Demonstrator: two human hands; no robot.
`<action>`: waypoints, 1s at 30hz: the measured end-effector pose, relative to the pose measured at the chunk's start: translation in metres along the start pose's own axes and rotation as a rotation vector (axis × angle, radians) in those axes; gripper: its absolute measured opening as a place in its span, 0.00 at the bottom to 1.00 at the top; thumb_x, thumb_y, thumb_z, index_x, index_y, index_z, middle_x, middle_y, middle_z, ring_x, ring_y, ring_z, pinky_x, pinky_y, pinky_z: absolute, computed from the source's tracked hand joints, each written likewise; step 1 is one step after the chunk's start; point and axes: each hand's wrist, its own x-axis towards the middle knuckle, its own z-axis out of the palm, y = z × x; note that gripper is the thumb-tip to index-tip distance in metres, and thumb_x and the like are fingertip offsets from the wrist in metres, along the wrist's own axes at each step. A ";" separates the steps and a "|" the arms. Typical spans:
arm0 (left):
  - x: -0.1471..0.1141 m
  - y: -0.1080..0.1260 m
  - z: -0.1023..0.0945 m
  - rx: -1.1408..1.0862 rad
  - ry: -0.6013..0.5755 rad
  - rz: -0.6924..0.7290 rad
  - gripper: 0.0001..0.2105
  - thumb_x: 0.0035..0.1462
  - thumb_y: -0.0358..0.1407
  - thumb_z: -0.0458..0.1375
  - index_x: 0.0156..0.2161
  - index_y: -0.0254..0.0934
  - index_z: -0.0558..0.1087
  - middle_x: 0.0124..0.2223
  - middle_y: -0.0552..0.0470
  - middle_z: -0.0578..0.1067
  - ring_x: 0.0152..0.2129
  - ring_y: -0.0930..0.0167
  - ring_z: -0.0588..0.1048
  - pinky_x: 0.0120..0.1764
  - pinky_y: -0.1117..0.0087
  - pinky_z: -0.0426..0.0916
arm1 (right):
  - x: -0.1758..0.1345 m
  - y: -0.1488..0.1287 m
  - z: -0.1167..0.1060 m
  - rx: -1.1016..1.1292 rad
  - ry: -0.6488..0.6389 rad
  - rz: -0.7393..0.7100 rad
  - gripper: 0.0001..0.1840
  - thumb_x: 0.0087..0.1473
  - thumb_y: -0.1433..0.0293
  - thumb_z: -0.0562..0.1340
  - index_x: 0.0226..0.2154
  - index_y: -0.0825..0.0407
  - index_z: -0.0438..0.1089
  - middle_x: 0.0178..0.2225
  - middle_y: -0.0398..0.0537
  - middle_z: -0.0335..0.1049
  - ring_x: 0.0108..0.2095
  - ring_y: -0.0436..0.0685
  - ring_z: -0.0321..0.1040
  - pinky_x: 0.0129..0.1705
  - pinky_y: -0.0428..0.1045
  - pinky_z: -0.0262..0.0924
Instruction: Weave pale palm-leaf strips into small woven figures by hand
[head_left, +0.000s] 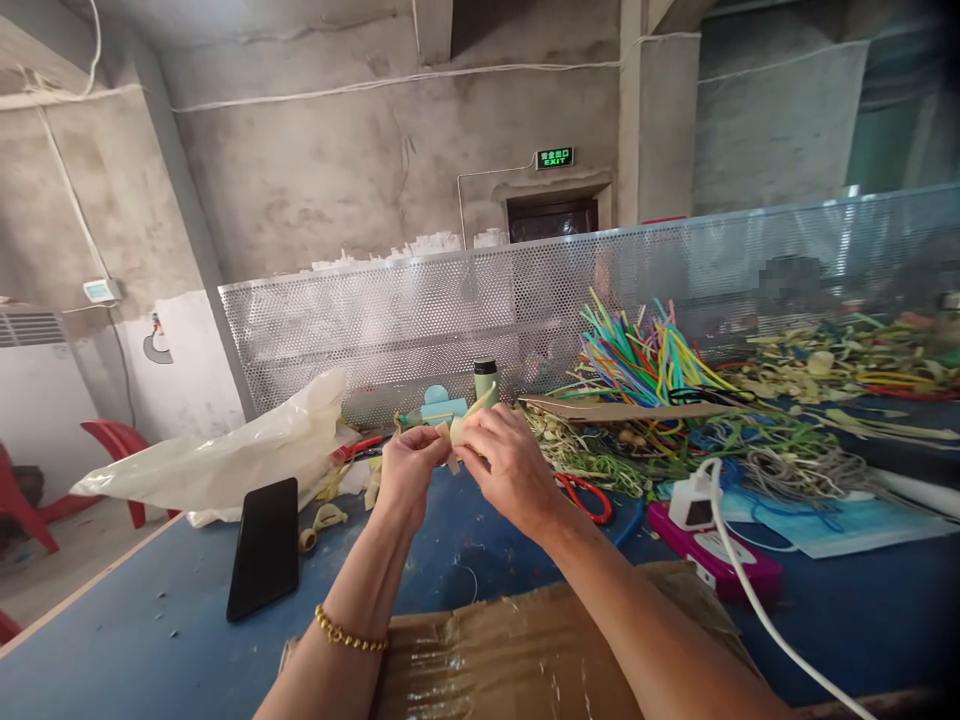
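Both hands meet over the blue table (322,580). My left hand (409,468) pinches the end of a small beige strip (453,464) between thumb and fingertips. Close beside it, my right hand (510,465) is closed on a pale cream piece (457,432), perhaps a roll of strip; its exact kind I cannot make out. A pale yellow-green band (486,399) sticks up behind the right fingers. The fingers cover most of what is held. Just beyond the hands stand a green bottle with a black cap (485,378) and a light blue object (442,409).
Cardboard (510,660) lies under my forearms. A black phone (264,550) and a plastic bag (247,455) are left. Right are red-handled scissors (592,500), a magenta power strip (716,555) with a white cable, colourful strips (645,350) and a face mask (862,525). A perforated metal screen (360,320) stands behind.
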 end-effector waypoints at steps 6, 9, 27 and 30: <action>-0.007 0.005 0.004 0.082 -0.110 0.039 0.07 0.37 0.34 0.70 0.25 0.33 0.79 0.24 0.51 0.76 0.21 0.75 0.67 0.27 0.72 0.61 | 0.001 0.005 -0.002 -0.163 0.061 0.072 0.08 0.60 0.72 0.61 0.29 0.50 0.69 0.34 0.51 0.72 0.38 0.60 0.61 0.41 0.55 0.52; -0.008 0.007 0.004 0.109 -0.139 0.031 0.07 0.38 0.34 0.69 0.25 0.32 0.80 0.24 0.50 0.76 0.21 0.74 0.67 0.27 0.72 0.60 | 0.002 0.005 -0.007 -0.177 0.060 0.034 0.07 0.59 0.72 0.62 0.29 0.50 0.71 0.41 0.51 0.73 0.43 0.62 0.62 0.45 0.57 0.52; -0.007 0.023 -0.013 0.524 -0.474 0.040 0.06 0.46 0.33 0.62 0.22 0.35 0.75 0.20 0.54 0.69 0.20 0.74 0.62 0.26 0.72 0.55 | -0.007 0.014 0.007 0.197 -0.257 0.197 0.10 0.57 0.80 0.58 0.30 0.50 0.60 0.30 0.47 0.67 0.32 0.54 0.64 0.34 0.48 0.52; -0.006 0.024 -0.016 0.507 -0.507 0.019 0.06 0.48 0.33 0.61 0.24 0.33 0.75 0.22 0.54 0.69 0.22 0.74 0.62 0.27 0.72 0.56 | -0.006 0.012 0.008 0.227 -0.216 0.202 0.11 0.58 0.79 0.58 0.29 0.50 0.58 0.30 0.47 0.66 0.32 0.54 0.63 0.35 0.48 0.52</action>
